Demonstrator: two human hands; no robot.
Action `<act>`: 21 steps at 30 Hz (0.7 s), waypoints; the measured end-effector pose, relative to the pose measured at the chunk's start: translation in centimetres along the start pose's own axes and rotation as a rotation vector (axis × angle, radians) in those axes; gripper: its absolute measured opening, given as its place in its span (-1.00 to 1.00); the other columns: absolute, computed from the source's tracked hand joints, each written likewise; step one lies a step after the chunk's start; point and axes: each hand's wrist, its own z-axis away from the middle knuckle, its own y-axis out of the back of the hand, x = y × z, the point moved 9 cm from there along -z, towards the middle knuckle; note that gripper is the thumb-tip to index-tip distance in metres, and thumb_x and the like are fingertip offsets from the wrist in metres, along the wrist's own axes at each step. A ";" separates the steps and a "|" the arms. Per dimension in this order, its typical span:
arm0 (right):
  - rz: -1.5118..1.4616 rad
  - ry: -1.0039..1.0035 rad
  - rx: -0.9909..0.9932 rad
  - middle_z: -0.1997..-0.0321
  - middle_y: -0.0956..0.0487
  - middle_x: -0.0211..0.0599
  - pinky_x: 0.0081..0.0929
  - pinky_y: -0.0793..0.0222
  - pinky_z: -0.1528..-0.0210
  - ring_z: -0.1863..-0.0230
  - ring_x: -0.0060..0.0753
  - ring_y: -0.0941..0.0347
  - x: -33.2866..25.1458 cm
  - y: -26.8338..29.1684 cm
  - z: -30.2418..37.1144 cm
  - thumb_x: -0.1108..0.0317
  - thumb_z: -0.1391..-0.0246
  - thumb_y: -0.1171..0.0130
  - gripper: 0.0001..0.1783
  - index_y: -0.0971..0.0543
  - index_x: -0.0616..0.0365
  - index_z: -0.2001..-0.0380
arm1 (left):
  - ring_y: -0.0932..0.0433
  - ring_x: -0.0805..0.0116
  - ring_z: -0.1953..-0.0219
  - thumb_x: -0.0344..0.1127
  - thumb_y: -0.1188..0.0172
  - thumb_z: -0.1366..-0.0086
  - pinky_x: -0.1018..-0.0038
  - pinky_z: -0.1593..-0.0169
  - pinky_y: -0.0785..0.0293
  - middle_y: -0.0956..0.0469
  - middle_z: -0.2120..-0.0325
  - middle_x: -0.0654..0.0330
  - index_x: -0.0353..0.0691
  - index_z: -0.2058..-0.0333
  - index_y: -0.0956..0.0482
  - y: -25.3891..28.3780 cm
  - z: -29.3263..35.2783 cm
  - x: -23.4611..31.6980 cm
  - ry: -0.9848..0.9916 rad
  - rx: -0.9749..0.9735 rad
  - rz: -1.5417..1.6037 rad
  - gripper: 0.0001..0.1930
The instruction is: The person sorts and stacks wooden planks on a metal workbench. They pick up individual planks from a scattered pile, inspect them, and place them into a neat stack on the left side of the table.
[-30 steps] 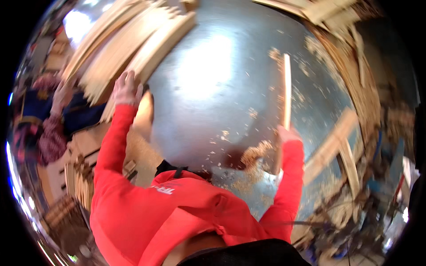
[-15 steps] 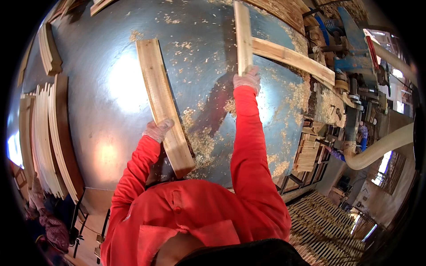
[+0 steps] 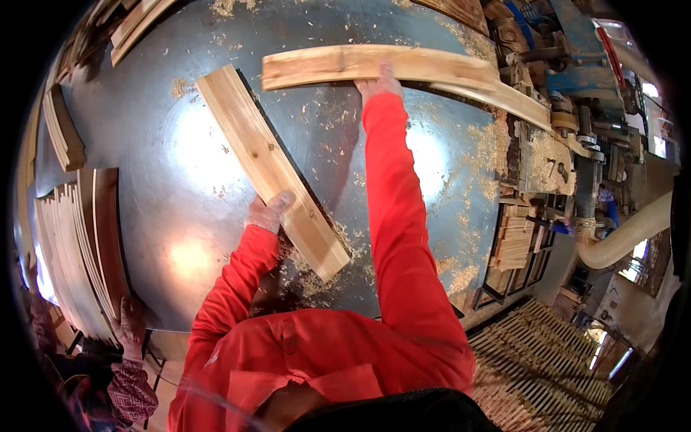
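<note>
My left hand (image 3: 270,212), in a thin pale glove, grips the edge of a wooden board (image 3: 263,155) that lies slantwise on the metal table, thumb on top. Farther off, my right hand (image 3: 379,85) is closed on the near edge of a second wooden board (image 3: 324,65), which is held crosswise; part of that hand is hidden by the board. Partly under its right end, a third wooden board (image 3: 515,106) reaches out from the machine at the right.
Wood shavings (image 3: 461,277) litter the metal table (image 3: 173,288). A blue machine (image 3: 586,75) with a ribbed hose (image 3: 630,234) stands at the right. At the left, a co-worker's hand (image 3: 131,327) touches a stack of boards (image 3: 72,252). More boards (image 3: 140,29) lie far left.
My right hand has swung its board from lengthwise to crosswise. The board under my left hand has slanted more, its near end moving right. A co-worker's hand has come up beside the stack.
</note>
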 end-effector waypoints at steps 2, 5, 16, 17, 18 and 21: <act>-0.241 0.002 -0.003 0.01 -0.47 -0.05 -0.13 -0.56 0.18 0.12 -0.15 -0.53 -1.3 -2.0 0.0 0.29 -0.17 -0.13 -0.48 -0.30 0.27 -0.13 | -0.56 0.25 0.27 -0.20 -0.34 -0.16 0.47 0.28 -0.52 -0.60 0.26 0.03 -0.42 -0.04 -0.37 0.6 1.8 2.8 0.107 0.000 0.085 -0.43; -0.100 0.134 -0.077 0.15 -0.55 -0.11 -0.09 -0.57 0.25 0.20 -0.13 -0.55 -2.6 -1.2 1.9 0.36 -0.12 -0.16 -0.56 -0.38 0.28 -0.05 | -0.57 0.27 0.28 -0.26 -0.32 -0.16 0.47 0.24 -0.53 -0.61 0.27 0.06 -0.37 -0.01 -0.41 6.3 2.8 -3.5 0.253 0.088 0.452 -0.50; 1.268 0.357 -0.839 0.00 -0.51 0.19 -0.14 -0.30 -0.18 -0.09 0.13 -0.43 7.9 -6.6 24.2 -0.17 -0.20 0.13 -0.34 -0.49 0.24 0.01 | -0.58 0.10 0.13 0.17 -0.41 0.06 0.33 0.04 -0.48 -0.56 0.11 -0.05 -0.22 -0.33 0.12 6.5 3.9 7.9 0.114 0.012 -0.913 0.16; 1.271 0.358 -0.808 -0.05 -0.49 0.17 -0.14 -0.27 -0.21 -0.10 0.13 -0.42 5.9 -6.7 23.0 -0.17 -0.22 0.16 -0.34 -0.46 0.22 -0.04 | -0.58 0.11 0.13 0.19 -0.40 0.07 0.34 0.05 -0.48 -0.57 0.12 -0.05 -0.19 -0.34 0.12 6.7 3.8 7.6 0.105 0.021 -0.848 0.16; 1.168 1.131 -0.270 -0.23 -0.36 0.10 -0.18 -0.20 -0.27 -0.19 0.01 -0.35 8.5 -0.5 13.9 -0.16 -0.20 0.06 -0.30 -0.36 0.21 -0.17 | -0.59 0.12 0.13 0.16 -0.36 0.03 0.35 0.04 -0.48 -0.58 0.13 0.01 -0.13 -0.34 0.13 5.2 4.2 9.9 0.185 -0.042 -0.918 0.11; 0.220 0.497 0.349 -0.34 -0.10 0.33 -0.24 -0.18 -0.28 -0.26 0.09 -0.26 -5.6 4.3 9.5 -0.09 -0.13 -0.14 0.05 0.11 0.49 -0.32 | -0.56 -0.04 0.06 0.11 -0.18 -0.06 0.30 -0.02 -0.45 -0.51 0.04 -0.16 -0.29 -0.34 0.17 5.5 5.1 10.9 0.349 -0.033 -0.954 0.04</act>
